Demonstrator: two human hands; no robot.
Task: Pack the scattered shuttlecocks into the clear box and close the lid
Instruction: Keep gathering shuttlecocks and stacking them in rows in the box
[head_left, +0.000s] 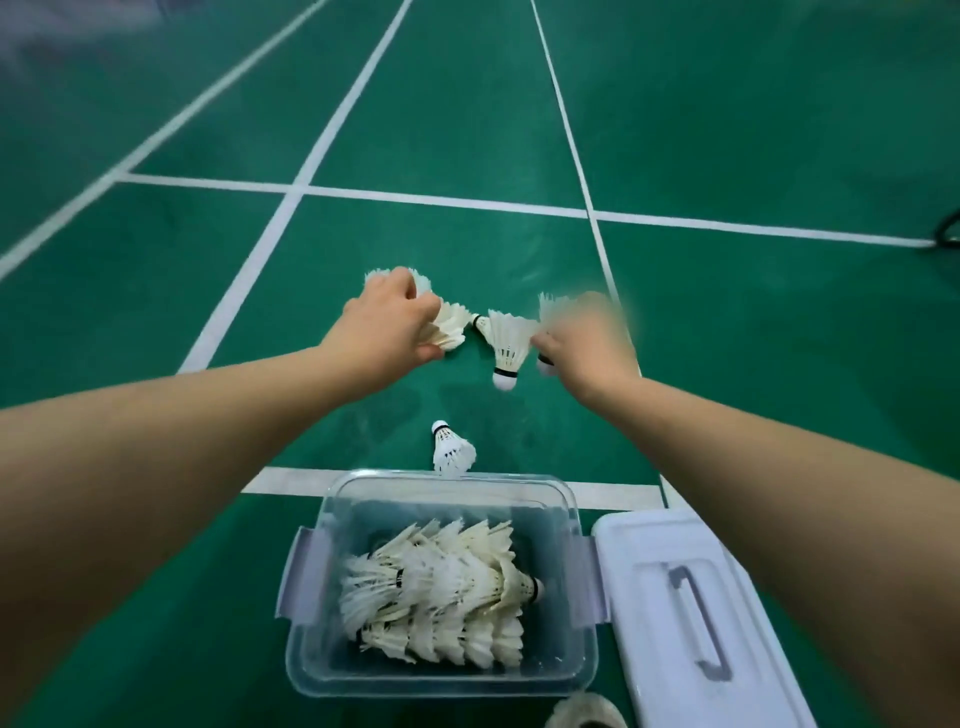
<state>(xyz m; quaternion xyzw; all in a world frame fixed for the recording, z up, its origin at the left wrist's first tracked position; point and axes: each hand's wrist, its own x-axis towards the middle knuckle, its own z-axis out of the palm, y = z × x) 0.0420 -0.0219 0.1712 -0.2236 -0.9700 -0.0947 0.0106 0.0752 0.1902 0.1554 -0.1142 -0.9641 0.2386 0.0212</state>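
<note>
Reaching beyond the near clear box (441, 686), left hand (389, 322) clutches shuttlecocks (452, 327); blurred right hand (587, 345) grasps one shuttlecock (556, 306).

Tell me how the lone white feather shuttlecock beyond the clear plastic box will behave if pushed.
The white feather shuttlecock probably skids or tips, being mostly thin feathers. Its round cork tip may let it roll in a curve. The feathers likely bend or fray if squeezed.

White shuttlecocks (506, 343) (black-banded corks), green white-lined floor (727, 130)
</note>
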